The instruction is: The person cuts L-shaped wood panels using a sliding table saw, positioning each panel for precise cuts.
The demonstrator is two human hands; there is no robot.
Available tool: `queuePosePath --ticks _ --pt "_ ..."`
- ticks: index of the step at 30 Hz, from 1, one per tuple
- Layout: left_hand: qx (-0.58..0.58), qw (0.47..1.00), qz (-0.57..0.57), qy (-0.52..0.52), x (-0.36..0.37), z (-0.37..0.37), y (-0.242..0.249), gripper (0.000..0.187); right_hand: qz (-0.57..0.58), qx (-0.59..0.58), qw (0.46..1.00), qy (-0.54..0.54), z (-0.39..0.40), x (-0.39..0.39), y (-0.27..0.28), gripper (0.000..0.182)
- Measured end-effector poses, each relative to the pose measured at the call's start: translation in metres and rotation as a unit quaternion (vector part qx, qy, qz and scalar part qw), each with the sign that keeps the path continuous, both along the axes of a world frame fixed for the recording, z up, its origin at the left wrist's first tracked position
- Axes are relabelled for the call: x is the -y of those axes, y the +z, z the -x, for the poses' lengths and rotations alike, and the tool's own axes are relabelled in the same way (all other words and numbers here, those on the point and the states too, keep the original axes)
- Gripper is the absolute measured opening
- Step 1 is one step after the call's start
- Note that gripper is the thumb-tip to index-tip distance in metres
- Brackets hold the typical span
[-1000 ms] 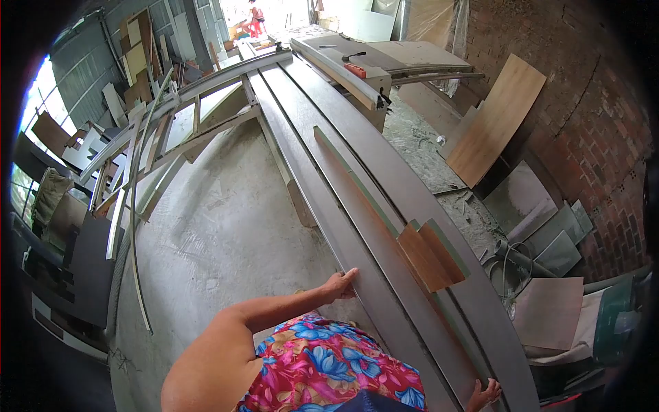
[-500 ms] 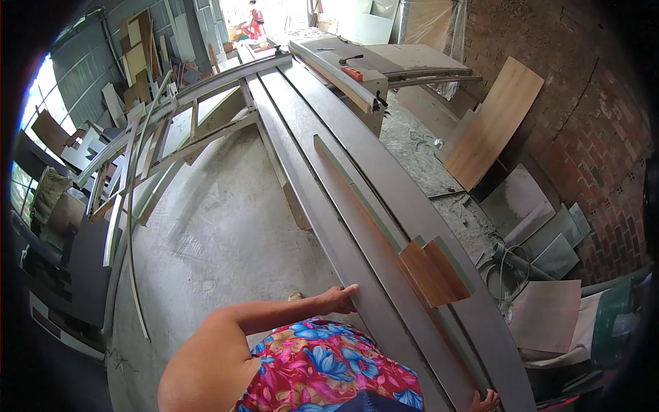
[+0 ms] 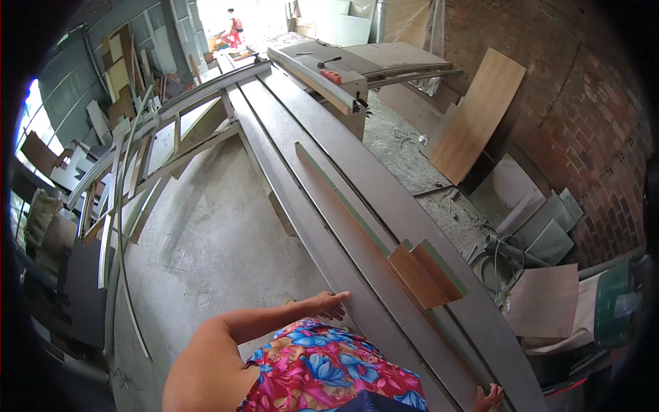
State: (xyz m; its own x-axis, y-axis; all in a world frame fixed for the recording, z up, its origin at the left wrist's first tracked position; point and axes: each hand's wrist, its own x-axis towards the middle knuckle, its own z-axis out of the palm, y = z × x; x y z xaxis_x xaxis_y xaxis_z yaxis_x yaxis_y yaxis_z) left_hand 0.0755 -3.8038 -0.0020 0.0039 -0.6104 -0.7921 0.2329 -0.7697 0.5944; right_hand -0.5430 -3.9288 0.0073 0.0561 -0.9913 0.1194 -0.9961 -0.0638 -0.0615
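Observation:
My left hand (image 3: 329,305) is at the left edge of a long grey grooved sliding saw table (image 3: 274,130). Its thumb points forward at the edge, and its fingers are apart. At the bottom of the view, my right hand (image 3: 488,398) rests by the near end of a long thin wood strip (image 3: 347,206). Its thumb and fingers are spread, and the frame cuts off part of it. The strip lies lengthwise on the table and has a greenish edge. Two brown wood pieces (image 3: 424,278) lie across it, nearer to my right hand.
A metal frame (image 3: 175,154) extends left from the table. Beyond stands the saw bench (image 3: 357,58) with a red push handle (image 3: 330,76). A wood board (image 3: 478,117) leans on the brick wall (image 3: 583,110). Hoses (image 3: 498,264) and a green bin (image 3: 614,302) are at right.
The view has shifted slightly, so the table and strip appear further left. My left hand's grip on the edge looks looser, with more fingers showing. My right hand stays near the strip's end.

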Motion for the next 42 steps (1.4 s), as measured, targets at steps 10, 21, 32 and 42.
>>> queuePosePath --ticks 10,21,32,42 --pt "0.016 0.989 0.064 -0.133 0.038 -0.02 0.065 0.066 0.018 0.017 0.999 -0.033 -0.037 -0.003 0.03 0.035" --pt "0.081 0.978 0.098 0.168 0.091 0.015 0.041 0.066 0.069 -0.011 0.997 0.032 -0.007 -0.001 0.008 0.053" --pt "0.116 0.984 0.087 0.105 0.124 -0.001 0.042 0.058 0.055 -0.001 0.998 0.021 -0.027 -0.007 0.031 0.046" --pt "0.033 0.961 0.17 0.216 0.144 -0.001 0.061 0.056 0.086 0.012 0.993 0.075 -0.093 -0.015 0.041 0.042"
